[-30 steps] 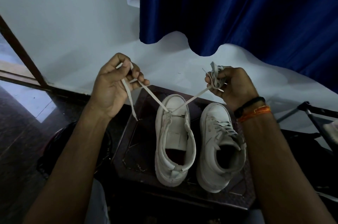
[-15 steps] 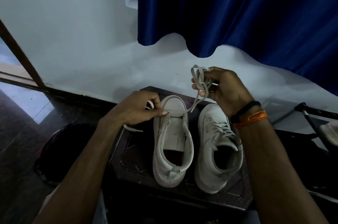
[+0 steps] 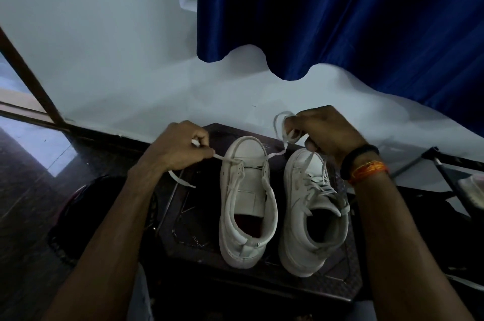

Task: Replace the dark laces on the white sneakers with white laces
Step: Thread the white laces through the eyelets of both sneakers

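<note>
Two white sneakers stand side by side on a dark table (image 3: 188, 218). The white lace (image 3: 277, 154) crosses the left sneaker (image 3: 247, 205); my left hand (image 3: 180, 149) pinches one end, my right hand (image 3: 324, 132) grips the bunched other, above the laced right sneaker (image 3: 311, 218).

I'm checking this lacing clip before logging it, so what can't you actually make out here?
Head view only:
- Lace ends: hidden inside the left hand and right hand.
- Left sneaker eyelets: too small and dim to count those threaded.
- Right sneaker toe: partly covered by the right hand.
- Stool near edge: lost in shadow.
- Dark laces: none visible.
</note>
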Available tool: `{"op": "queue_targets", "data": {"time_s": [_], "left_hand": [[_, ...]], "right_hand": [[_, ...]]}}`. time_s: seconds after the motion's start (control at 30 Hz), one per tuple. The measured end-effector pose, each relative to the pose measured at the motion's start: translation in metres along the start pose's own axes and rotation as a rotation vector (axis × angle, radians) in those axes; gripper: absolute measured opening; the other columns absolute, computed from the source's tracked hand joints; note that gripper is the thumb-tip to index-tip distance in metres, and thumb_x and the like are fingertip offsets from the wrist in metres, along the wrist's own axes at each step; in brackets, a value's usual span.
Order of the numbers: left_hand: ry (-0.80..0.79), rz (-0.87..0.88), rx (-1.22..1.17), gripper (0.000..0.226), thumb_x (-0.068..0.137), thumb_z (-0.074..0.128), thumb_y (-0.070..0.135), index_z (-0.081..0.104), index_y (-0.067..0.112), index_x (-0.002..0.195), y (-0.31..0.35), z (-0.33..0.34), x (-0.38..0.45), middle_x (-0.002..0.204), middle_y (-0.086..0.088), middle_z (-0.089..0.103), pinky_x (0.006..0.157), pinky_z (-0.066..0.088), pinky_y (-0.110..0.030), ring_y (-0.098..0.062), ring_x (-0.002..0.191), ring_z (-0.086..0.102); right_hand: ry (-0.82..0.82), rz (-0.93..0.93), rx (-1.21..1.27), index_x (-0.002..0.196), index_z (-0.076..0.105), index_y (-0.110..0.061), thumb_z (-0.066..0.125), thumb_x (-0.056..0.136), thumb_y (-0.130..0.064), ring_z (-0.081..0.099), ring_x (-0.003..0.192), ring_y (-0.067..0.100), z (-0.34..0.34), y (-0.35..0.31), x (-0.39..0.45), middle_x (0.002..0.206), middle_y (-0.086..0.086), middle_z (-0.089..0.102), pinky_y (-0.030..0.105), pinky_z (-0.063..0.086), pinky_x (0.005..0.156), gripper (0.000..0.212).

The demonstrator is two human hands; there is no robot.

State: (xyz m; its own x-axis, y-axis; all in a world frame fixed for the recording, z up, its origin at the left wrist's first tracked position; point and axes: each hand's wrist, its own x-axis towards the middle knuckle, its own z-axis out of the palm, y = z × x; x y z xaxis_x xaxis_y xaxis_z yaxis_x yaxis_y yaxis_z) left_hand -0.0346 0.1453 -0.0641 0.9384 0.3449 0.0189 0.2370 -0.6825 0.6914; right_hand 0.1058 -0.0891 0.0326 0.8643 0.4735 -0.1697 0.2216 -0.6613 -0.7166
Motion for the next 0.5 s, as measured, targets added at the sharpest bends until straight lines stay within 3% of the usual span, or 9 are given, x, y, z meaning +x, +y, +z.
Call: {"op": "queue_targets", "data": {"time_s": [0.07,0.13,0.23,0.3,0.4,0.5], "left_hand": [[-0.076,0.031,-0.017,0.016,0.081,0.082,0.025,0.071,0.022,0.069,0.006,0.003,0.000,0.073,0.011,0.067,0.067,0.046,-0.016,-0.001,0.072,0.062],[-0.043,0.056,-0.014,0.014,0.079,0.082,0.029,0.071,0.028,0.087,0.008,0.008,0.003,0.095,0.011,0.065,0.083,0.051,-0.024,-0.003,0.090,0.063],[0.038,0.084,-0.171,0.053,0.080,0.080,0.033,0.056,0.039,0.127,0.017,0.015,0.003,0.132,0.014,0.056,0.105,0.045,-0.038,-0.008,0.124,0.052],[0.023,0.174,-0.415,0.078,0.083,0.081,0.030,0.038,0.038,0.147,0.034,0.018,-0.002,0.149,0.015,0.046,0.110,0.040,-0.034,-0.003,0.136,0.043],[-0.001,0.383,-0.607,0.090,0.086,0.078,0.018,0.024,0.024,0.158,0.055,0.022,-0.007,0.155,0.003,0.043,0.115,0.037,-0.037,-0.012,0.143,0.042],[-0.019,0.379,-0.723,0.073,0.087,0.074,0.002,0.039,0.010,0.150,0.060,0.021,-0.006,0.143,-0.005,0.057,0.103,0.051,-0.039,-0.022,0.124,0.061]], "right_hand": [[-0.130,-0.068,-0.184,0.073,0.076,-0.013,0.067,0.087,-0.026,0.054,0.045,0.005,0.007,-0.004,0.000,0.073,0.002,0.072,0.018,0.044,0.052,0.021],[-0.197,-0.137,-0.249,0.076,0.077,-0.014,0.067,0.088,-0.026,0.058,0.049,0.003,0.014,-0.009,0.000,0.072,-0.002,0.071,0.020,0.047,0.058,0.020],[-0.168,-0.278,-0.221,0.079,0.078,-0.018,0.066,0.091,-0.030,0.066,0.064,0.008,0.023,-0.014,0.000,0.077,-0.002,0.074,0.022,0.051,0.067,0.021],[-0.160,-0.358,-0.171,0.080,0.078,-0.018,0.065,0.093,-0.032,0.069,0.069,0.012,0.026,-0.019,-0.001,0.076,-0.001,0.074,0.022,0.051,0.068,0.022],[-0.169,-0.443,-0.106,0.084,0.077,-0.017,0.068,0.092,-0.030,0.067,0.062,0.007,0.032,-0.026,-0.005,0.074,-0.003,0.073,0.018,0.050,0.062,0.019],[-0.086,-0.484,-0.123,0.085,0.074,-0.021,0.073,0.085,-0.027,0.065,0.063,0.003,0.034,-0.028,-0.005,0.082,-0.009,0.072,0.018,0.048,0.063,0.006]]}}
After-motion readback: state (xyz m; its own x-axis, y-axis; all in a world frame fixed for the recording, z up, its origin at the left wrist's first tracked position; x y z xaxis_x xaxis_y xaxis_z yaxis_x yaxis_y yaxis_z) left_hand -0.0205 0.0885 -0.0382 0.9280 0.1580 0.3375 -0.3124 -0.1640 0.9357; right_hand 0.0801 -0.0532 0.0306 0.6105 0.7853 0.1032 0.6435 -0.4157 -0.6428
